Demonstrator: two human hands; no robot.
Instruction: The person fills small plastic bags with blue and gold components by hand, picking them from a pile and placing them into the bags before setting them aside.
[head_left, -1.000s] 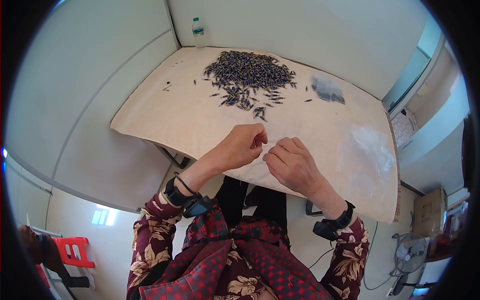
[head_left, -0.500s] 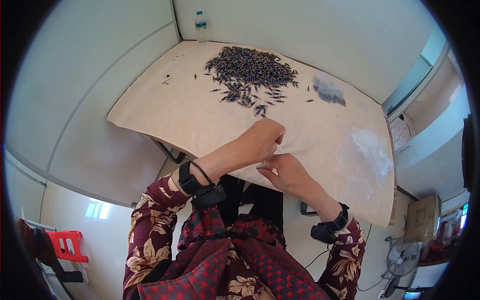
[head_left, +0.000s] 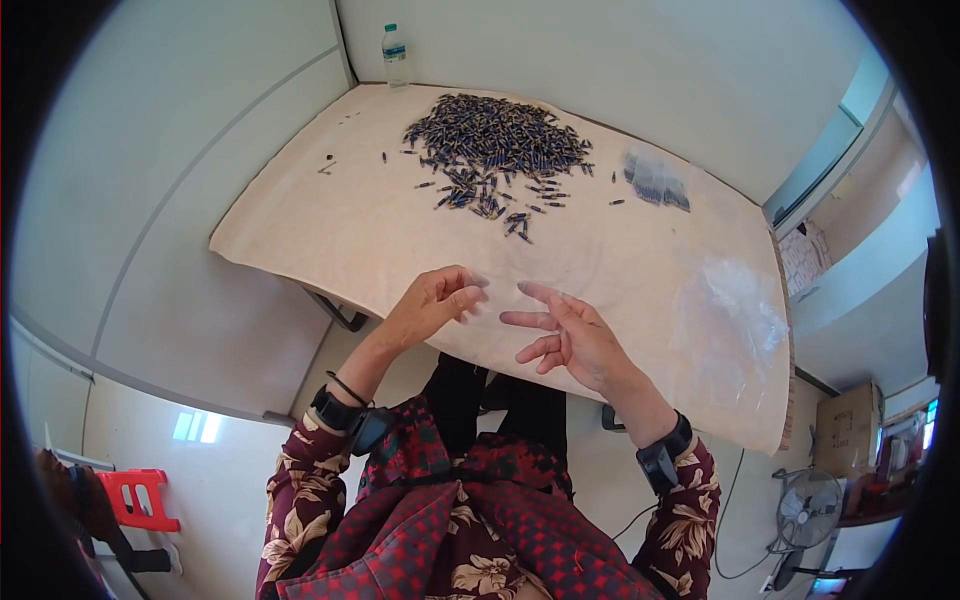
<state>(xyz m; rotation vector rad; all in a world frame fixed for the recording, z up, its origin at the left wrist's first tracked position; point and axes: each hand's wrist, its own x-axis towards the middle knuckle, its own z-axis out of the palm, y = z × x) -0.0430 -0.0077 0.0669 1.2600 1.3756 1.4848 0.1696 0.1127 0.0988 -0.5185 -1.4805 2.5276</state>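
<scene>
My left hand (head_left: 432, 302) hovers over the near edge of the table (head_left: 300, 220), fingers loosely curled and apart, holding nothing I can see. My right hand (head_left: 568, 335) is beside it, palm up, fingers spread, with a faint clear film near its fingertips that I cannot make out. A large heap of small dark blue parts (head_left: 495, 140) lies at the far middle of the table, with stray pieces (head_left: 515, 222) trailing toward me. Both hands are well short of the heap.
A water bottle (head_left: 396, 56) stands at the far corner by the wall. A small clear bag of dark parts (head_left: 655, 180) lies right of the heap. Loose clear plastic bags (head_left: 730, 300) lie at the right. A fan (head_left: 815, 505) and red stool (head_left: 150, 500) stand on the floor.
My hands were pinched together over a small clear item; they have now come apart and opened, the left drawing back to the left and the right turning palm up.
</scene>
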